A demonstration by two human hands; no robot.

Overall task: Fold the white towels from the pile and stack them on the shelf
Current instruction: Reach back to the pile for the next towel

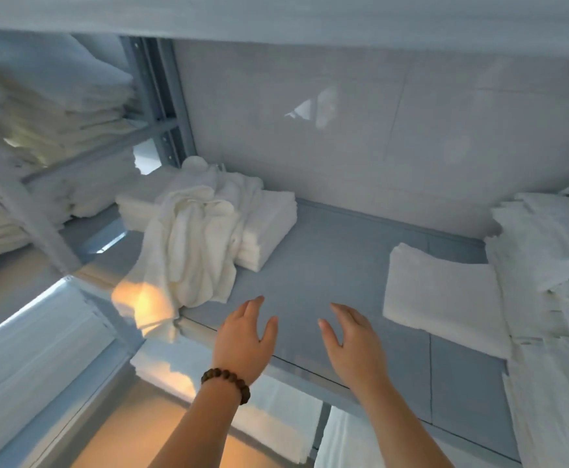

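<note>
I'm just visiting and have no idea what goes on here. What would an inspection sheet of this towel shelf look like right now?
Surface: grey shelf board, bare in the middle.
Job's things: crumpled towel pile at left, draped over a folded stack; single folded towel at right, beside a tall stack.
Clutter: nothing seen.
Grippers: left hand and right hand both open, holding nothing, over the shelf's front; bead bracelet on the left wrist.
Cables: nothing seen.
Surroundings: white tiled wall behind; metal upright and neighbouring towel stacks at left.
</note>
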